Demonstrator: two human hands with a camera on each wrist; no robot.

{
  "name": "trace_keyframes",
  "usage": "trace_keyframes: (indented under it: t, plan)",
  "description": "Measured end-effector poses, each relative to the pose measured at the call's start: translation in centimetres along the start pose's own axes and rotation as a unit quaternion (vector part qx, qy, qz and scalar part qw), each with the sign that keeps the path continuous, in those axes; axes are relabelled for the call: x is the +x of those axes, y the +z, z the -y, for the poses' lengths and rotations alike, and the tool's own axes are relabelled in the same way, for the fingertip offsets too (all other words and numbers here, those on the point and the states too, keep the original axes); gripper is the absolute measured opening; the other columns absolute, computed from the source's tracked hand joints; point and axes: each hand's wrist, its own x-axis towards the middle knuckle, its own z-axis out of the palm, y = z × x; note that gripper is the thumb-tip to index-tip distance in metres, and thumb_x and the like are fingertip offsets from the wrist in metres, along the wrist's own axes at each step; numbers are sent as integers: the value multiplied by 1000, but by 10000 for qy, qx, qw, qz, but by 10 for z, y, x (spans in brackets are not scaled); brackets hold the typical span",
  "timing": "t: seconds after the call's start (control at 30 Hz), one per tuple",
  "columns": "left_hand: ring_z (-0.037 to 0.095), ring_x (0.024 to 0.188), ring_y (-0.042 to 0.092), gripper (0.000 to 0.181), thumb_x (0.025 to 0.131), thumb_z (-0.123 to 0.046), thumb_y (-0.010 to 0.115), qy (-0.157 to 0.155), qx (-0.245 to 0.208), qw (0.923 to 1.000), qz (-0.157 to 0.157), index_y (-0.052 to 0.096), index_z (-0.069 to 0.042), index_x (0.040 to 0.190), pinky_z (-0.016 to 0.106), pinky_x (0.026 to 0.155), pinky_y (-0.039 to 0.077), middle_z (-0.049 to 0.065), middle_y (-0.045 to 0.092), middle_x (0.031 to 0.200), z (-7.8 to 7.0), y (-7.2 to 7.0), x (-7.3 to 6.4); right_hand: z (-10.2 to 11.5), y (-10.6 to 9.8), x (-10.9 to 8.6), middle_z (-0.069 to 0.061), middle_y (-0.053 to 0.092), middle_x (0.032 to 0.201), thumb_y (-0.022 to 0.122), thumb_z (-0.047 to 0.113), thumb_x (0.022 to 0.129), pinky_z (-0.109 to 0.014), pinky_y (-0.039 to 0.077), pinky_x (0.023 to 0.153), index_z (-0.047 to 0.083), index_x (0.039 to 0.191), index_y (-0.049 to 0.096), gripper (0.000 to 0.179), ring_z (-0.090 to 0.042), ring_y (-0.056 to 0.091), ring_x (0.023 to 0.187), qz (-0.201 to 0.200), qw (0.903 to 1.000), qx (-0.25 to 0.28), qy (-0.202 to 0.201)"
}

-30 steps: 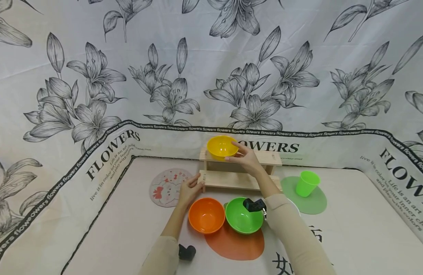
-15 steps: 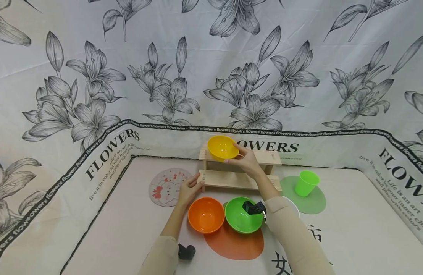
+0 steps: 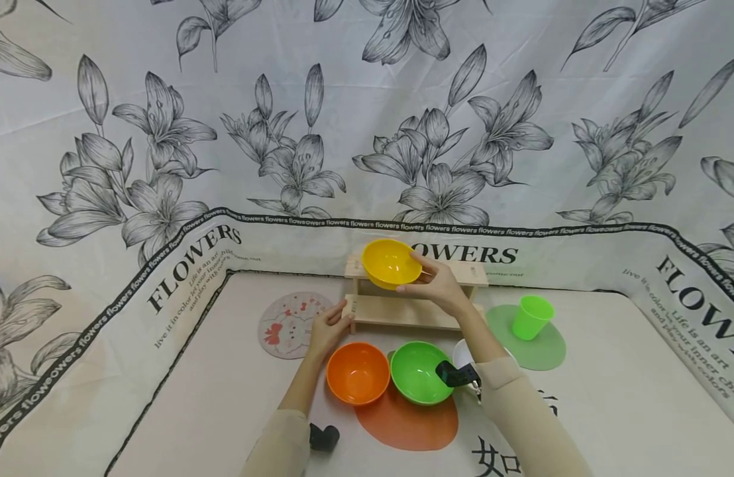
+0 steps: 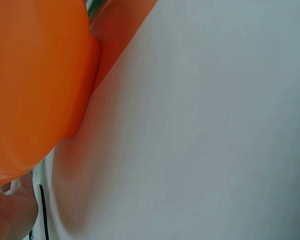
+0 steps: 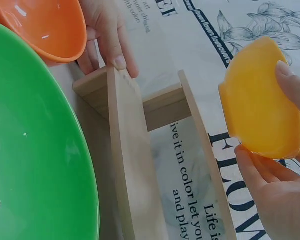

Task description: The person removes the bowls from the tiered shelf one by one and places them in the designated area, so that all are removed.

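Note:
My right hand grips a small yellow bowl by its right side, thumb at the rim and fingers beneath. In the right wrist view the yellow bowl hangs tilted, apart from the two-tier wooden shelf. My left hand pinches the left end of the shelf's lower board. An orange bowl stands just in front of that hand, touching or nearly touching a green bowl. The orange bowl hides most of the left hand in the left wrist view.
A white bowl lies partly hidden behind the right forearm. A bright green cup stands on a green round patch at the right. Flower-printed cloth rises behind the shelf.
My right hand has drawn the yellow bowl slightly toward me and to the right, off the shelf's upper board. The left hand has stayed on the shelf.

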Motion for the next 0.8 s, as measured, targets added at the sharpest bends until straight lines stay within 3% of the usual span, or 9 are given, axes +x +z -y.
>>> trace_keyframes:
  t: [0.37,0.47,0.67,0.8]
  plan:
    - [39,116,53,44,88,-5,64,-38,72,9999,-97,51,11,126,38,94,48,28,53,125,-1,1,0,3,-21,-28,-25,27,149,73,-4,76,-21,50,90,-7,144,26,83,-44,44,124,-177,9997,-102,-160]
    - [39,115,54,44,88,-5,64,-55,66,9999,-105,51,11,127,38,93,49,28,53,125,-1,0,0,2,-28,-36,-26,27,149,72,-5,76,-21,50,90,-8,144,25,82,-37,49,121,-199,9995,-139,-204]
    - [39,115,53,44,88,-5,65,-37,92,9999,-99,52,10,126,37,92,49,27,53,126,-1,0,0,0,-40,-52,-29,26,148,72,-7,76,-19,50,90,-9,144,25,83,-5,57,106,-258,9994,-41,-225]
    - [39,116,53,44,88,-6,65,-51,79,9999,-92,51,11,126,38,92,49,27,52,126,-1,1,-1,-5,-47,-63,-30,26,148,73,-5,76,-19,50,90,-8,144,25,83,-1,56,105,-361,9989,-208,-201]
